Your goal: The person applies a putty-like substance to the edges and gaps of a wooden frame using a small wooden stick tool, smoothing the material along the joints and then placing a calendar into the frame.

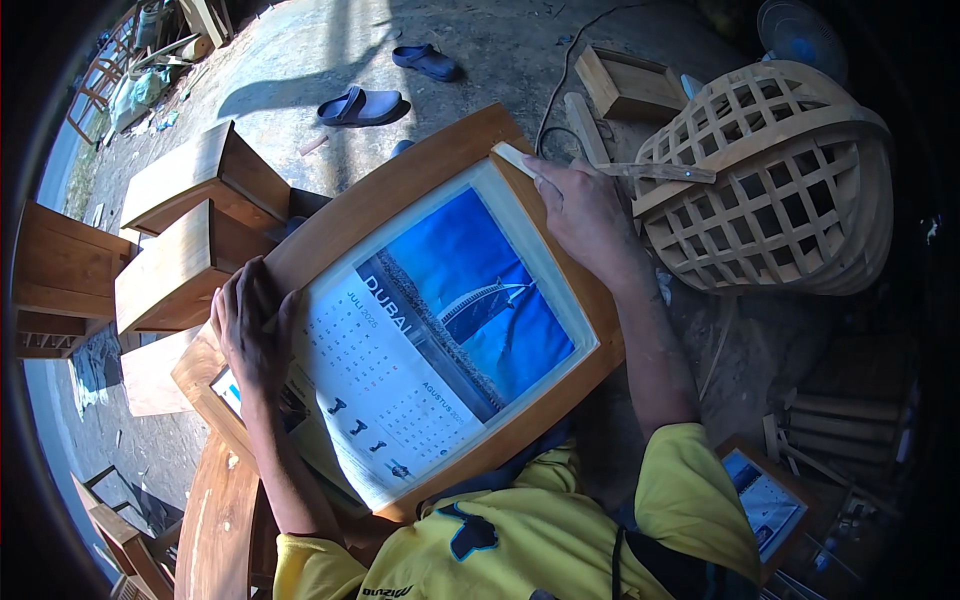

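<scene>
You are sitting in an open workshop yard with a rough concrete floor [470, 60], half in sun and half in shade, with wooden pieces all around you.

Nearest to you, across your lap, lies one wooden frame [420, 175] with a wide brown border. Inside the frame sits one calendar sheet [440, 330], with a blue photo of a tall building on one half and date grids on the other half. Your left hand [250, 325] lies flat on the lower left edge of the frame, fingers stretched and a little spread, pressing on wood and paper and not closed around anything. Your right hand [585, 215] rests on the far corner of the frame; its fingers are curled loosely over the edge, near one pale flat strip [515, 158], but you cannot tell if they really grip it.

At your right knee stands one more small framed picture [765, 500]. On your left are two wooden boxes [185, 265], side by side. On your right leans one stack of curved lattice panels [775, 180]. Farther away lie two dark blue sandals [360, 105], well apart from the frame, one small wooden box [630, 85], and one blue fan [800, 35].
</scene>
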A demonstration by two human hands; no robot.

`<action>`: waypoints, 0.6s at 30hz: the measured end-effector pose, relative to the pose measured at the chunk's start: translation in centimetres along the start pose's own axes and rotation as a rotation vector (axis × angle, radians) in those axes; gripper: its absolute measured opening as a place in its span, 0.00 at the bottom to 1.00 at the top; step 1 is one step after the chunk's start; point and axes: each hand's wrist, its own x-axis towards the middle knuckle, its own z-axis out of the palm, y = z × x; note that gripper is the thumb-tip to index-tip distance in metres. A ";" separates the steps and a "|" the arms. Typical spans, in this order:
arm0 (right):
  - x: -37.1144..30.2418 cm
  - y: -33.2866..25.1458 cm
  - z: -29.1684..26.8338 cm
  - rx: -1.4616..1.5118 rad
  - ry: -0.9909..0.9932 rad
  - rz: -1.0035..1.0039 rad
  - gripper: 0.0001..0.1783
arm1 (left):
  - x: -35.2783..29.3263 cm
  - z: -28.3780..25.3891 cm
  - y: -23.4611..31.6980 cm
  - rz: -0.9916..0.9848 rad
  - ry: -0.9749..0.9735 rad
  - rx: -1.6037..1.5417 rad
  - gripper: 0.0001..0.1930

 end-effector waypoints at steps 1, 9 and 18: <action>-0.2 0.2 0.4 0.001 -0.001 0.001 0.18 | 0.0 0.0 -0.1 0.008 0.006 -0.002 0.31; -0.6 0.3 1.8 -0.053 0.059 -0.035 0.18 | 0.0 -0.1 0.3 -0.018 -0.008 -0.032 0.32; -0.1 1.8 0.7 0.008 0.024 0.035 0.19 | -0.2 0.1 -0.1 -0.035 0.008 -0.034 0.32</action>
